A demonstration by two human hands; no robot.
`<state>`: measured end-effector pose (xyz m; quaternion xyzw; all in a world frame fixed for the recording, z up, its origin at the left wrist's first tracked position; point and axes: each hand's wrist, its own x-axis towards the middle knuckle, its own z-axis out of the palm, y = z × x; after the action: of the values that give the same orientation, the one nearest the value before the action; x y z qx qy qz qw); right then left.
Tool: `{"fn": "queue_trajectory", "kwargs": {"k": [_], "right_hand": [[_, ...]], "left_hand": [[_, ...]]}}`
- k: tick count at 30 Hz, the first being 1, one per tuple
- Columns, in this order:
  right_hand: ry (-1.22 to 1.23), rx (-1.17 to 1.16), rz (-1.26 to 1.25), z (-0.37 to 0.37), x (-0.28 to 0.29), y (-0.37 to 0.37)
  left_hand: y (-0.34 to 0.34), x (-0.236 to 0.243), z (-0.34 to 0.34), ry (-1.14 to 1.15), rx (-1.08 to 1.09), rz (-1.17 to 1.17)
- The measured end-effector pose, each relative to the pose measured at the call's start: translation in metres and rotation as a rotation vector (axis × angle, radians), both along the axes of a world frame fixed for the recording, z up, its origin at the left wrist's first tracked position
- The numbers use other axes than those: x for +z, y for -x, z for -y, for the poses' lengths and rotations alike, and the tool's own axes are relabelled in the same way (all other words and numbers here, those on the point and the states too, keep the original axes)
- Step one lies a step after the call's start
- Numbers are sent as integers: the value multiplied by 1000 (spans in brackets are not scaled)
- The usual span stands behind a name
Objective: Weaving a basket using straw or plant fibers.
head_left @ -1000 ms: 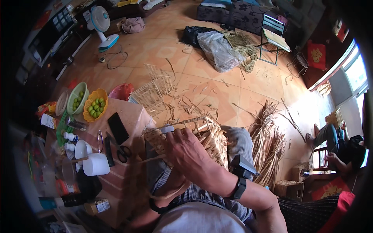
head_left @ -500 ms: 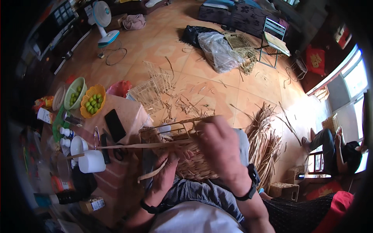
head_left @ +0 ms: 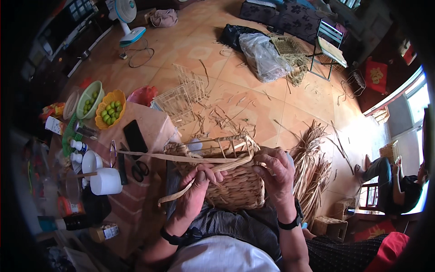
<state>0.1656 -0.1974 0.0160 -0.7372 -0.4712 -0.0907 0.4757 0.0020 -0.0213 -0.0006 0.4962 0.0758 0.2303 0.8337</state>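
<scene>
A partly woven straw basket (head_left: pixel 233 190) with a bare frame along its top rests on my striped-trousered lap. My left hand (head_left: pixel 199 183) is closed on a dried leaf strip (head_left: pixel 176 196) at the basket's front left, its loose end hanging leftward. My right hand (head_left: pixel 276 170) pinches the strips at the basket's upper right corner. A long pale strip (head_left: pixel 181 157) runs across the top from that corner toward the left. Beside me, scissors (head_left: pixel 139 171) and a black phone (head_left: pixel 135 138) lie on the table (head_left: pixel 152 122).
Strip bundles (head_left: pixel 312 177) lie to the right, wire frames (head_left: pixel 181 102) ahead. The table holds bowls of green fruit (head_left: pixel 110 111) and white cups (head_left: pixel 106 181). Farther off are a fan (head_left: pixel 124 20), plastic bags (head_left: pixel 263 54) and a folding chair (head_left: pixel 328 50). A seated co-worker (head_left: pixel 394 186) holds a small basket.
My right hand has moved right from across the basket to its corner, uncovering the weave and my left hand. The long strip now stretches across the top; the view shifted slightly.
</scene>
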Motion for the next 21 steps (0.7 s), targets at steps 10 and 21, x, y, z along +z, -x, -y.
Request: {"fn": "queue_trajectory", "kwargs": {"k": [10, 21], "right_hand": [[86, 137, -111, -7, 7, -9], [431, 148, 384, -60, 78, 21]], "left_hand": [[-2, -3, -6, -32, -7, 21], [19, 4, -9, -432, -107, -161]]}}
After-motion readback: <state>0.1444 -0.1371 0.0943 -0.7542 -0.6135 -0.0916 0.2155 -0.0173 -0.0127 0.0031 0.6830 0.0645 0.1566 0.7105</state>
